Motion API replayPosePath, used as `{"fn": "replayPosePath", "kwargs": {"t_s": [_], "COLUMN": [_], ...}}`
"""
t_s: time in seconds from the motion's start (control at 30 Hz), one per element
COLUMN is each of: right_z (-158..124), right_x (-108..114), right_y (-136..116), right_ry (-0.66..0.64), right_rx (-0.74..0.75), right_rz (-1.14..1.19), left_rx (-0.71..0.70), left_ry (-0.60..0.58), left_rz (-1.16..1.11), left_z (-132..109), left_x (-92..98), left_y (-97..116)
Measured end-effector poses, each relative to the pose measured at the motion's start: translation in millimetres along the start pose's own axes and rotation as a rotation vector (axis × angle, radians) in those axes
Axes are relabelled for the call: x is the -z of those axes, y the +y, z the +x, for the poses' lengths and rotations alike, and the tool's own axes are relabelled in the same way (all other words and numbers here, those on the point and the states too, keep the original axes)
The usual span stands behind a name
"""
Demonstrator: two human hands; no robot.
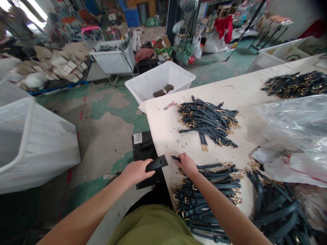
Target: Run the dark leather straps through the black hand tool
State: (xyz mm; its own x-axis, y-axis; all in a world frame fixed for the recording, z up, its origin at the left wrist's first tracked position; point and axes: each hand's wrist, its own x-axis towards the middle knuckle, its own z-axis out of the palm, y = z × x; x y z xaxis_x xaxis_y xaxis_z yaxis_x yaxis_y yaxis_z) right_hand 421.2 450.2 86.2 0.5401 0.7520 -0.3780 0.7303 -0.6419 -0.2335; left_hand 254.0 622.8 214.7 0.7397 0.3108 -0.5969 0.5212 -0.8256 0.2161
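Olive-green shirt nearest, its wearer up against the left end of the pale surface. Key relation: the held strap end lies just right of the black flat piece, a narrow gap between; the two do not touch. Black piece: long axis slopes from near left to far right, free end toward the strap. Strap: visible end runs roughly left-right, gold tip pointing left; remainder hidden by the hand.

Left hand: off the surface's left edge, fingers wrapped round the black piece, thumb on its near side. Right hand: over the surface, fingers closed on the strap, and nearer the strap piles.

Count: hands, 2; black piece, 1; pink-handled snips, 1, lying on the surface near its far left corner. Dark strap groups, 4: far pile, near pile, right pile, far-right heap. Single straps overlap too much to count. Two parallel ends jut from the far pile's near side.
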Motion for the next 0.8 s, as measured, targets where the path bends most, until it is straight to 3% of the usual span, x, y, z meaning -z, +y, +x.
{"fn": "replayPosePath", "kwargs": {"t_s": [0.3, 0.6, 0.8], "right_z": [-5, 4, 7], "right_x": [-8, -10, -11], "right_y": [-9, -12, -8], "right_ry": [0.088, 0.029, 0.068], "right_rx": [0.036, -0.012, -0.093], "right_rz": [0.074, 0.175, 0.225], "left_rx": [0.001, -0.007, -0.033], "left_ry": [-0.026, -0.049, -0.049], "left_rz": [-0.034, -0.036, -0.017], "left_z": [-2, 2, 0], "left_x": [-4.4, -12.5, -13.8], "left_y": [-2, -5, -2]}}
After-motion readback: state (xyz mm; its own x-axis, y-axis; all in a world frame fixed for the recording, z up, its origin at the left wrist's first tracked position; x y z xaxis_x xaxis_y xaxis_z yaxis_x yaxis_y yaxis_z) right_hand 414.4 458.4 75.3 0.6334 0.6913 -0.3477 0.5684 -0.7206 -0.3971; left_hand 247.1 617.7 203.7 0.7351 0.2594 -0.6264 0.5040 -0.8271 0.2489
